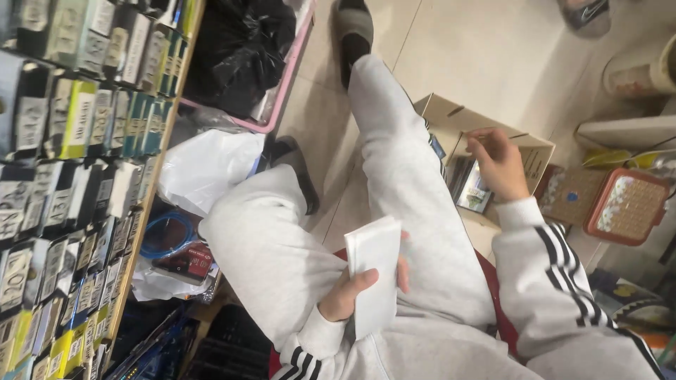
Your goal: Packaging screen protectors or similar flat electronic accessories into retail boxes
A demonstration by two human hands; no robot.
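The left hand (352, 290) is gripping a thin, light, bendable white packet (374, 271) at its near edge; the right hand (501, 165), fingers loosely open, is reaching into the cardboard box (470, 121).

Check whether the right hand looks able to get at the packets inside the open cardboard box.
Probably yes: the right hand hovers at the cardboard box, whose flaps stand open, and nothing lies between it and the packets.

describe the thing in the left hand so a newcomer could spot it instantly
Start at the grey-trousered lap in the middle. On it the left hand grips a white flat packet, upright between thumb and fingers. It is plain white, unlike the printed boxes on the shelf.
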